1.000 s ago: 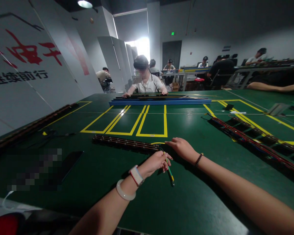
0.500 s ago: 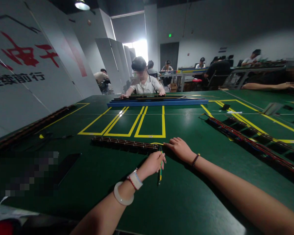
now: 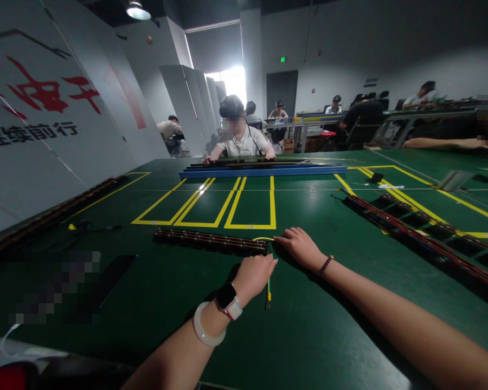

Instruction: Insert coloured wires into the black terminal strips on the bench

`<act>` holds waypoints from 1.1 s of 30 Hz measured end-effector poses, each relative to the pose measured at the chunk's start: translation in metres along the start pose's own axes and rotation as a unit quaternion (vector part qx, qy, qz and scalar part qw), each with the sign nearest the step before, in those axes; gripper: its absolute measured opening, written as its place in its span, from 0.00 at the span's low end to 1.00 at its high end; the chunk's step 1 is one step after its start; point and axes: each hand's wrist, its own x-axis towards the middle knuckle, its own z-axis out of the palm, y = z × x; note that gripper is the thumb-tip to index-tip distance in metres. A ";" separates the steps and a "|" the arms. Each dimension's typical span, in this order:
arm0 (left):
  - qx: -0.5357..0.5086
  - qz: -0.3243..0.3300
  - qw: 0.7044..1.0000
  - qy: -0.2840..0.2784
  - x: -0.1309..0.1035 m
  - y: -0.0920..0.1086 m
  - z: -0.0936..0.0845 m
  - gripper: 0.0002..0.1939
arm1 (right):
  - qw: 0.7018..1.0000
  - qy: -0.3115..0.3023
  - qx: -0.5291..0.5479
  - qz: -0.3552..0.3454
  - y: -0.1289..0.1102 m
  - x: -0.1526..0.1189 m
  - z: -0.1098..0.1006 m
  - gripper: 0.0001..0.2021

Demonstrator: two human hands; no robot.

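Observation:
A long dark strip with thin copper-coloured lines [image 3: 211, 240] lies on the green table in front of me. From its right end a yellow wire [image 3: 262, 238] curves over to the fingertips of my right hand [image 3: 299, 248], which pinch its end. My left hand [image 3: 255, 275] is just below that end, back upward, its fingers closed on a green-and-yellow wire [image 3: 269, 287]. This wire hangs toward me from under the fingers and ends in a metal terminal lug [image 3: 268, 305]. The exact grip of the left fingers is partly hidden by the hand.
Wired strips [image 3: 402, 227] lie at the right, and another long strip [image 3: 57, 214] runs along the left edge. A dark flat device [image 3: 117, 279] is left of my arm. Across the table a person handles strips behind a blue rail [image 3: 264, 172]. Yellow tape [image 3: 250, 226] outlines rectangles.
My left hand has rolled over, so its back and the watch face now show. The green-and-yellow wire is more covered by it. My right hand stays on the yellow wire.

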 end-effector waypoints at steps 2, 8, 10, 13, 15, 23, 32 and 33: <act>-0.039 0.008 0.999 0.006 0.000 0.001 -0.001 0.17 | 0.999 0.024 0.031 0.007 -0.001 0.001 -0.002 0.14; -0.052 0.144 0.988 -0.011 -0.006 0.014 -0.005 0.19 | 0.987 0.061 0.146 0.028 -0.017 0.016 -0.015 0.17; -0.007 0.208 0.978 -0.018 -0.009 0.018 -0.006 0.19 | 0.987 0.044 0.150 0.023 -0.028 0.028 -0.019 0.20; 0.066 0.282 0.957 -0.021 -0.013 0.022 -0.009 0.20 | 0.992 0.013 0.129 0.001 -0.047 0.051 -0.021 0.23; 0.100 0.308 0.946 -0.015 -0.014 0.022 -0.011 0.20 | 0.995 -0.017 0.096 -0.009 -0.061 0.067 -0.019 0.24; 0.134 0.351 0.926 -0.023 -0.015 0.021 -0.013 0.18 | 0.997 -0.063 0.045 -0.011 -0.082 0.111 -0.011 0.17; 0.129 0.362 0.923 -0.018 -0.014 0.019 -0.011 0.19 | 0.999 -0.043 -0.012 0.014 -0.009 0.140 0.005 0.16; 0.127 0.362 0.923 -0.014 -0.013 0.018 -0.011 0.19 | 0.999 -0.045 -0.022 0.021 0.005 0.143 0.008 0.17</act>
